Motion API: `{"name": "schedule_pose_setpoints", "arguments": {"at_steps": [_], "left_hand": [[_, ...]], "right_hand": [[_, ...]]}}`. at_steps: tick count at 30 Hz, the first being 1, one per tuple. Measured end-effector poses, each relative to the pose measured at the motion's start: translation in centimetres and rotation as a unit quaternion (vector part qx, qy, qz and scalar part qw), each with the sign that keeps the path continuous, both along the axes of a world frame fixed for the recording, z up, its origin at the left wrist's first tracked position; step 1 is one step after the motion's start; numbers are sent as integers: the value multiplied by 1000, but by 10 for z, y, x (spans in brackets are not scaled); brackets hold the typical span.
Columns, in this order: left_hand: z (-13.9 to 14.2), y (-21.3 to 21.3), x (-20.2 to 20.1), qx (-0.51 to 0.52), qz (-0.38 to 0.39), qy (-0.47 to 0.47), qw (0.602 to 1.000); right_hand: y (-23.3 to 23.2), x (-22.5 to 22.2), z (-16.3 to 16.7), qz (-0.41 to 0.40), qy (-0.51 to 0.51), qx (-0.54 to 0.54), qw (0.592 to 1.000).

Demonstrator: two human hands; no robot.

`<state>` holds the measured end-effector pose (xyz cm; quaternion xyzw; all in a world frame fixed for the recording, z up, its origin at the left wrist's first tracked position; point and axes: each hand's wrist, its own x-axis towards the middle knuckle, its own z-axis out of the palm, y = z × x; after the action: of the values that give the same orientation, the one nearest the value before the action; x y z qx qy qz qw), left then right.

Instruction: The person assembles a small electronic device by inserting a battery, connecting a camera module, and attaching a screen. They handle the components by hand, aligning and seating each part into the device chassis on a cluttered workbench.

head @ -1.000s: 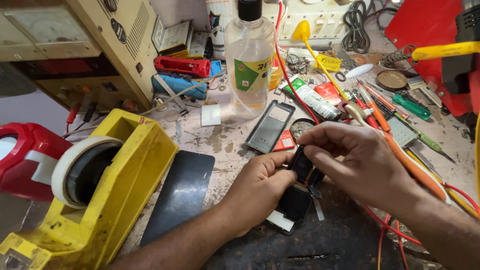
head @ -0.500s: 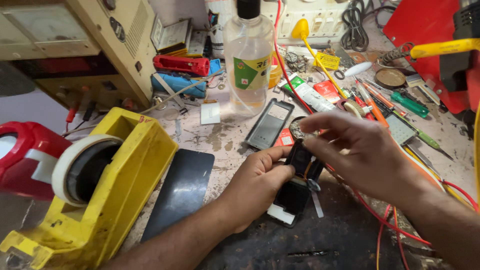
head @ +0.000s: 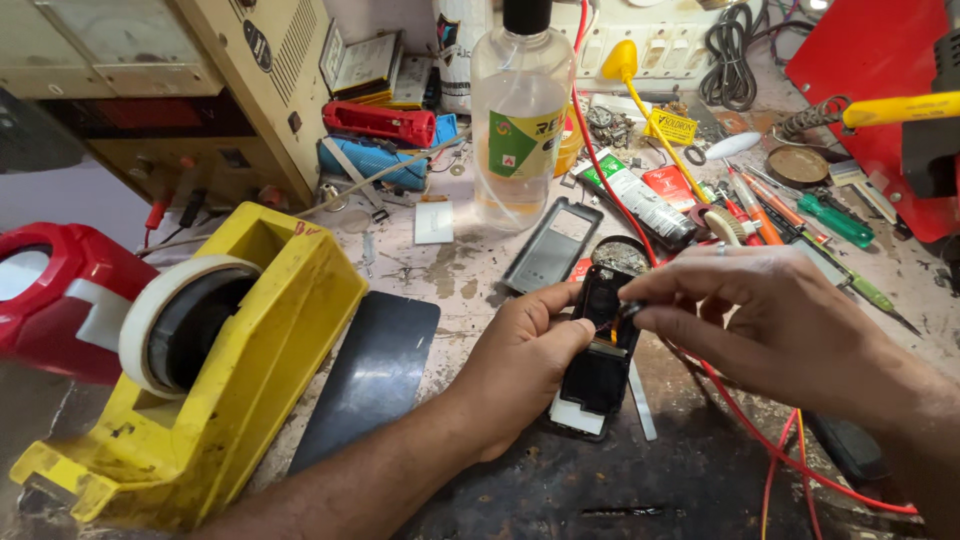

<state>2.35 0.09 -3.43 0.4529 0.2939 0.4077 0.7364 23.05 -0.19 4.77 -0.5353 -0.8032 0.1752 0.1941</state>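
Head view. At frame centre the left hand [head: 520, 355] braces a small black phone body [head: 598, 350] against the tabletop [head: 470, 265] — its grip is closed on the left edge, thumb along the side. The right hand [head: 770, 320], centre right, has thumb and forefinger pinched tight on a small dark part [head: 628, 309] held just over the upper end of the phone body; what the part is cannot be told.

Containers: a clear plastic bottle [head: 520, 120] with a black cap stands at upper centre, upright, holding clear liquid to roughly two thirds of its height. A round shallow tin [head: 797, 165] at upper right lies open — its contents look dark and cannot be identified.

At lower left, a yellow tape dispenser [head: 230, 370] carries a roll of pale tape [head: 165, 320]. A flat black panel [head: 370, 375] lies just beside it. Red wires [head: 740, 420] run under the right hand.
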Motion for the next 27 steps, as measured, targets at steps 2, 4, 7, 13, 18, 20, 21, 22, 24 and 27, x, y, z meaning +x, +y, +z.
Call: {"name": "schedule_pose_setpoints", "arguments": {"at_steps": [2, 4, 7, 13, 18, 20, 21, 22, 24, 27], "left_hand": [[0, 0, 0, 4, -4, 2, 1000], [-1, 0, 0, 6, -8, 7, 1000], [-2, 1, 1, 4, -11, 16, 1000], [-1, 0, 1, -1, -4, 12, 1000], [-1, 1, 0, -22, 10, -21, 999], [0, 2, -1, 0, 21, -27, 999], [0, 3, -2, 10, 26, -29, 999], [0, 2, -2, 10, 23, -28, 999], [0, 2, -2, 12, 20, -24, 999], [0, 3, -2, 4, 28, -26, 999]], "right_hand": [[-2, -6, 0, -2, 12, 35, 999], [-3, -12, -2, -20, 24, 44, 999], [-4, -17, -6, -66, 33, 18, 997], [-2, -10, -10, -92, 58, -50, 993], [-1, 2, -15, 68, 62, 29, 995], [-1, 5, -19, 103, 82, 62, 989], [-1, 6, -21, 119, 92, 79, 986], [-1, 6, -23, 111, 114, 61, 985], [1, 5, -26, 97, 156, 27, 983], [1, 3, -25, 103, 154, 39, 982]]}}
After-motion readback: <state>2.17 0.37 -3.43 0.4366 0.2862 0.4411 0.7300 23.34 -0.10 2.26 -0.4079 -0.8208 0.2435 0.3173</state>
